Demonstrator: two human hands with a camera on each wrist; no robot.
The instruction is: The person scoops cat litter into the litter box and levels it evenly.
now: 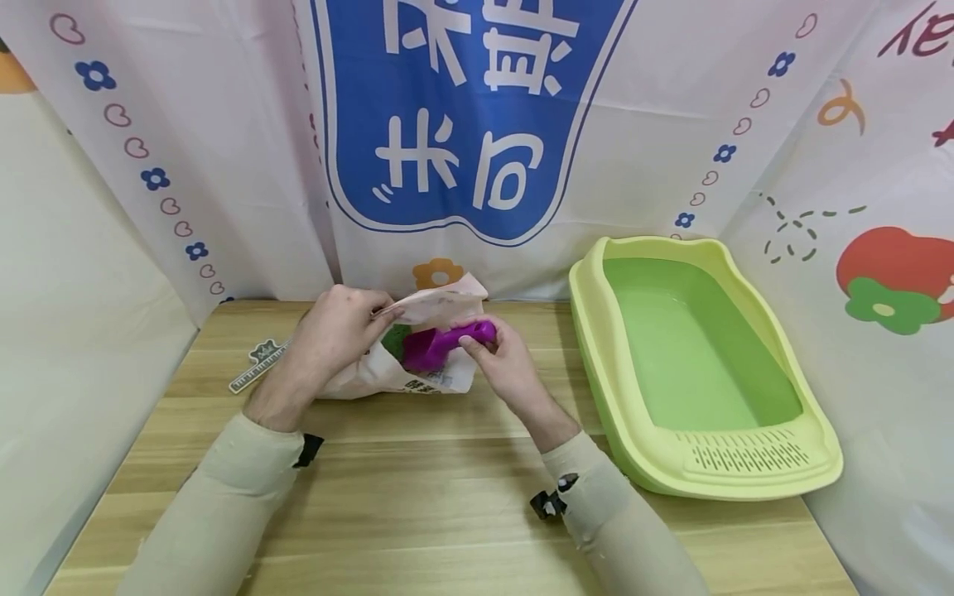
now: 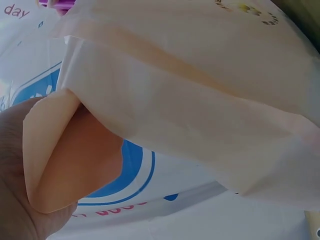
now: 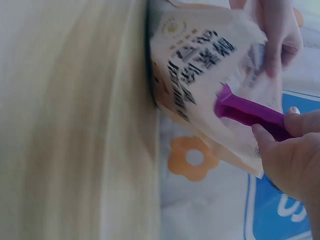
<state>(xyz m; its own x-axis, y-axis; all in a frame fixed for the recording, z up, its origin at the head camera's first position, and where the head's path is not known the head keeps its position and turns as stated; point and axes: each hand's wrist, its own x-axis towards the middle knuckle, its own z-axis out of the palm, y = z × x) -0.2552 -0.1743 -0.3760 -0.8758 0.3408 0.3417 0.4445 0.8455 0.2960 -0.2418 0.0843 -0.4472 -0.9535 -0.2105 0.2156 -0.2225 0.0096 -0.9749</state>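
A pale pink bag (image 1: 365, 377) with dark printed characters lies on its side at the back of the table, its mouth facing right. My left hand (image 1: 331, 331) grips the bag's upper edge and lifts it; in the left wrist view the bag (image 2: 175, 105) folds over between thumb and palm. Green granules (image 1: 396, 341) show inside the mouth. My right hand (image 1: 508, 364) holds a purple scoop (image 1: 426, 351) by its handle, with the blade in the bag's opening. The right wrist view shows the scoop (image 3: 247, 111) entering the bag (image 3: 200, 65); its tip is hidden there.
To the right stands a light green litter box (image 1: 596, 348) with a raised rim and a slotted front ledge. A ruler-like piece with a small figure (image 1: 261, 358) lies left of the bag. Printed cloth (image 1: 537, 265) hangs behind the wooden table (image 1: 417, 505).
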